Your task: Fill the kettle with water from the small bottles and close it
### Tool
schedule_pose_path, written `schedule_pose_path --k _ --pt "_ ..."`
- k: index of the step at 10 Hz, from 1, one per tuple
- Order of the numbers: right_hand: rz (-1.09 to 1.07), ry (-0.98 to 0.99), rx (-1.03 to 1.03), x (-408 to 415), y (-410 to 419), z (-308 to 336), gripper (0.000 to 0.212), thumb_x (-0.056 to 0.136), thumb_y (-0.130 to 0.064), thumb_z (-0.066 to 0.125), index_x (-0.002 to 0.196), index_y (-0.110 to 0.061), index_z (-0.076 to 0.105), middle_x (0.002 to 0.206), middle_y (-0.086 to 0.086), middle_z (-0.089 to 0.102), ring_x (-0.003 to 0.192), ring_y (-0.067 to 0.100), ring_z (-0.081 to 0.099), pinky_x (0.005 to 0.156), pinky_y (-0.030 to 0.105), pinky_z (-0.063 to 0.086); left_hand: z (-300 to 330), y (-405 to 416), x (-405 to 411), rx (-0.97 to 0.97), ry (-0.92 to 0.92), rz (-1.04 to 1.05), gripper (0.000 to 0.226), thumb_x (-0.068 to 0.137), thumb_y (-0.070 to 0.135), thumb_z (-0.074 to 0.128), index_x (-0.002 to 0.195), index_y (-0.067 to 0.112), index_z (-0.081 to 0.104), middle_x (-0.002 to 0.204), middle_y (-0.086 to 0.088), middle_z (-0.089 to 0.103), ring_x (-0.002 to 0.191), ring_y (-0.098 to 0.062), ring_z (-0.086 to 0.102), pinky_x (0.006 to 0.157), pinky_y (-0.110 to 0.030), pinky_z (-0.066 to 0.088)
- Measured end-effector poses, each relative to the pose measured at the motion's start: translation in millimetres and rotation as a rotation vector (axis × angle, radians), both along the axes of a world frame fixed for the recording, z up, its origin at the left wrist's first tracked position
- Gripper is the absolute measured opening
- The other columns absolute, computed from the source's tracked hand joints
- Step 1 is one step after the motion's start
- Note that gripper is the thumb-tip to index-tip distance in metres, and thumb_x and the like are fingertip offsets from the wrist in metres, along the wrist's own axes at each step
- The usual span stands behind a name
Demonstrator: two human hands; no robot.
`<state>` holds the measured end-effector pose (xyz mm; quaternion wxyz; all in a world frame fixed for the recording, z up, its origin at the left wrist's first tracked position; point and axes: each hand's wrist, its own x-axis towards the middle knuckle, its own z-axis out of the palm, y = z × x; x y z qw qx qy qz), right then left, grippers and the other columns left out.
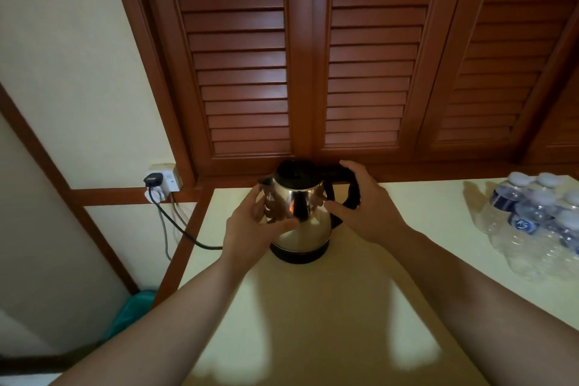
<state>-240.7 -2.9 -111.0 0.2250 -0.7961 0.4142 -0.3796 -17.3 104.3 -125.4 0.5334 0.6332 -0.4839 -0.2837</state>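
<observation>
The stainless kettle is stood on the counter, lid down. Its handle is enclosed by the right hand: grip curled, fingers over the top, thumb at the body. The left hand is held spread beside the spout; contact cannot be confirmed. Wrapped small bottles are noted well apart, right.

Upright lidded steel kettle, shrink-wrapped bottles
</observation>
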Motion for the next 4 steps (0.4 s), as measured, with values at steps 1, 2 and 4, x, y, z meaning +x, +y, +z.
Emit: schedule_pose_path --k 1,2,4 --pt "0.008 0.016 0.005 -0.2 -1.3 1.6 0.077 0.087 -0.036 0.08 0.152 -0.035 0.037 0.149 -0.009 0.048 0.131 0.004 0.042 0.104 0.023 0.036 2.5 0.8 0.5 0.002 -0.019 -0.013 0.083 0.07 0.024 0.097 0.109 0.071 0.042 0.088 0.051 0.063 0.102 0.019 0.058 0.1 -0.026 0.049" --pt "0.01 0.022 0.003 -1.1 -3.1 1.5 0.073 0.09 -0.038 0.077 0.152 -0.036 0.04 0.151 -0.01 0.048 0.138 0.009 0.043 0.105 0.023 0.035 6.4 2.3 -0.6 0.008 -0.034 -0.03 0.082 0.072 0.023 0.096 0.115 0.067 0.041 0.082 0.05 0.061 0.101 0.016 0.056 0.1 -0.027 0.047" --pt "0.051 0.031 0.043 -8.3 6.1 7.9 0.089 0.089 -0.04 0.078 0.16 -0.04 0.024 0.157 -0.024 0.032 0.138 -0.007 0.025 0.111 0.023 0.029 8.7 5.3 5.7 0.032 -0.092 -0.039 0.081 0.075 0.031 0.094 0.134 0.056 0.044 0.124 0.027 0.06 0.124 -0.004 0.055 0.097 -0.025 0.046"
